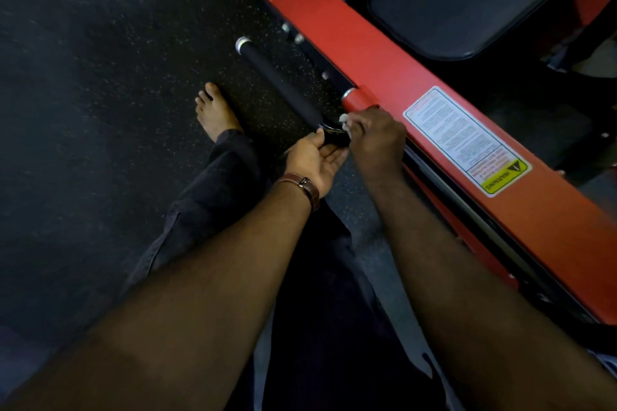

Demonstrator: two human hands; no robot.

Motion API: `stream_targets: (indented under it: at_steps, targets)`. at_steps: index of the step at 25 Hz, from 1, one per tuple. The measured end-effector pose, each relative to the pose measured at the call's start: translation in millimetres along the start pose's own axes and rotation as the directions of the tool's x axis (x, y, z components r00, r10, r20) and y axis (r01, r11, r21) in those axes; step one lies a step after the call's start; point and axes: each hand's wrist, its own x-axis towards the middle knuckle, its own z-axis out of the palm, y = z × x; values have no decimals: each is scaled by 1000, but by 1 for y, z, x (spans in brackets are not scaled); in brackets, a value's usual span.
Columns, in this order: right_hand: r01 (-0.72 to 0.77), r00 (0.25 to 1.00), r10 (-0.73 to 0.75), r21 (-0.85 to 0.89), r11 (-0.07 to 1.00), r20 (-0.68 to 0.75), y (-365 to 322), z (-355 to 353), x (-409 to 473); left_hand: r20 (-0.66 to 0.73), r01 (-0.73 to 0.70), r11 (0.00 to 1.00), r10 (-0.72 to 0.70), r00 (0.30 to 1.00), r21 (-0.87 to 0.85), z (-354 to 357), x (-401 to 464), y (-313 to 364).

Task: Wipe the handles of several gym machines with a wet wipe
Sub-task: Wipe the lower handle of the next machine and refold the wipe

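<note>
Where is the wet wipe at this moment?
In the head view the wet wipe sits just right of centre, pinched in the right hand at the near end of the black handle, beside the red frame.

Bright red painted steel machine frame (377, 53), white rectangular warning label (465, 140) with a yellow strip and black lettering, matte black foam handle (283, 85) with silver end cap, crumpled white wet wipe (345, 119), black rubber floor (100, 77) flecked with pale specks, brown leather wrist strap (305, 187), black padded seat (467, 0)
</note>
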Motion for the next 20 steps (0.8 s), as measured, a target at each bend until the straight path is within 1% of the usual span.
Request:
stream_targets:
  at_steps: [2,3,4,5,6,8,9,10,11,12,14,15,16,17,18,20]
  targets:
    - [-60,990,72,-98,993,123,-4,15,20,5,12,994,-11,1000,-111,-5,4,8]
    - [-54,985,79,-157,986,154,-3,17,23,-1,17,983,-18,1000,-182,-9,6,12]
    - [-30,984,59,-170,985,170,2,15,22,8,29,970,-28,1000,-240,-13,6,16]
    - [-18,987,38,-124,992,159,8,9,19,22,44,963,-40,999,-266,-15,5,21]
    - [3,991,6,-72,997,135,13,1,13,31,54,958,-47,998,-280,-16,4,25]
    - [166,981,-159,-58,984,112,11,-2,7,36,52,959,-44,998,-280,-17,6,28]
    - [248,960,-243,-17,969,136,3,8,11,42,53,960,-44,998,-273,-17,7,27]
    - [281,935,-284,45,959,213,-11,19,17,48,50,962,-38,998,-270,-19,9,26]
    - [284,908,-294,78,956,298,-23,30,22,64,47,961,-30,997,-274,-20,10,25]
    - [306,872,-303,54,951,384,-26,37,28,79,49,957,-28,997,-287,-22,12,26]
    - [430,796,-328,-93,898,508,-20,31,31,90,57,956,-33,995,-287,-24,12,29]
    - [490,772,-352,-143,860,530,-12,22,29,84,56,958,-33,996,-280,-23,10,31]
    - [518,760,-360,-170,838,542,-6,11,25,76,54,961,-35,997,-273,-22,9,32]
    - [564,733,-376,-198,802,566,-1,5,21,77,56,962,-37,996,-266,-20,7,33]
    - [635,693,-413,-228,739,591,-6,6,19,83,57,964,-36,996,-262,-19,7,32]
    - [767,587,-490,-248,592,645,-28,26,26,98,76,961,-51,994,-264,-22,8,30]
